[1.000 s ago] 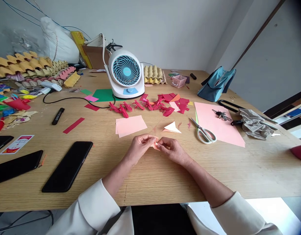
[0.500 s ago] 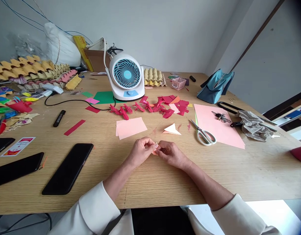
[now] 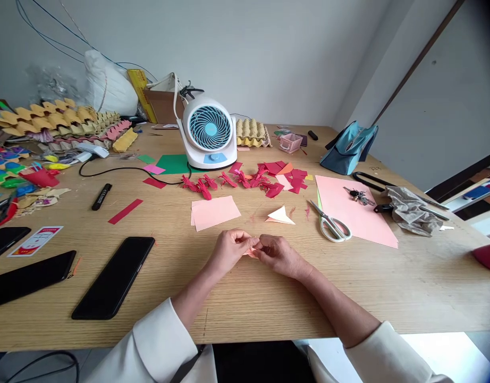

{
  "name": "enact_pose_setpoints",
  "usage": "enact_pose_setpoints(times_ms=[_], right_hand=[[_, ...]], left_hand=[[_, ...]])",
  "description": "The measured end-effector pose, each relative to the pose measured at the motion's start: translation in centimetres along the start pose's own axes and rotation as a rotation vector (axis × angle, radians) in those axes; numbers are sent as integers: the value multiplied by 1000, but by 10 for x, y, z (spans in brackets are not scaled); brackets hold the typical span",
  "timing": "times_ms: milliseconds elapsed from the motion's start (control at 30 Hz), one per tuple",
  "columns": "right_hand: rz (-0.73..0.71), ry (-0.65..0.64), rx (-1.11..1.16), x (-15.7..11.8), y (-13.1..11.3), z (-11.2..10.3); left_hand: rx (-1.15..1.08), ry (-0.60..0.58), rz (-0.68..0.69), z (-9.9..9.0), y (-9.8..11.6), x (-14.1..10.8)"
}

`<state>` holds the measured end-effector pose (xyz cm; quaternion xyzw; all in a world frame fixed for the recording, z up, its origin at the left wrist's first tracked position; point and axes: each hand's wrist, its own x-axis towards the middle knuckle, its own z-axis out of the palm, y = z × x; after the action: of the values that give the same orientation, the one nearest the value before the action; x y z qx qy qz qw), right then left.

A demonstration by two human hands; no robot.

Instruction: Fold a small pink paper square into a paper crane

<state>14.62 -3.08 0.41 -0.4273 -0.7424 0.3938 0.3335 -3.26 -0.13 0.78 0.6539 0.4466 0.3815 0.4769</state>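
A small piece of pink paper (image 3: 251, 253) is pinched between my two hands, its shape mostly covered by the fingers. My left hand (image 3: 231, 250) grips it from the left, thumb and fingertips pressed together. From the right, my right hand (image 3: 280, 256) closes on it too, the fingertips of both hands nearly touching. Just beyond the hands lies a folded pale pink paper piece (image 3: 280, 215) with a pointed shape. To its left are flat pink paper rectangles (image 3: 216, 211), one over another. White-handled scissors (image 3: 333, 225) rest to the right.
A white fan (image 3: 210, 130) stands behind red folded paper pieces (image 3: 207, 184). Pink sheets (image 3: 354, 213) with keys (image 3: 358, 196) lie at right, near a blue bag (image 3: 349, 149). Several phones, including a black phone (image 3: 114, 277), lie at left beside a red paper strip (image 3: 125, 211).
The view has tilted up slightly, so things sit a little lower. Both hands keep hold of the pink paper; a little more of it shows below the fingertips.
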Motion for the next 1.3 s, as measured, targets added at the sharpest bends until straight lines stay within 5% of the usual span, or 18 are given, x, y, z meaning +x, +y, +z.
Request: enact_pose_setpoints(times_ms=[233, 433, 633, 833, 1000, 1300], right_hand=[[160, 8, 611, 4, 2, -10], [267, -89, 925, 3, 2, -6], [369, -200, 1161, 1, -2, -4], [352, -192, 954, 1, 2, -1], [230, 36, 646, 5, 0, -6], [72, 199, 402, 6, 6, 5]], left_hand=[[-111, 72, 211, -9, 3, 6], [-127, -52, 402, -7, 7, 2], [-186, -160, 376, -8, 4, 3], [-259, -199, 275, -9, 4, 4], [-296, -80, 176, -8, 1, 7], [97, 77, 297, -3, 3, 2]])
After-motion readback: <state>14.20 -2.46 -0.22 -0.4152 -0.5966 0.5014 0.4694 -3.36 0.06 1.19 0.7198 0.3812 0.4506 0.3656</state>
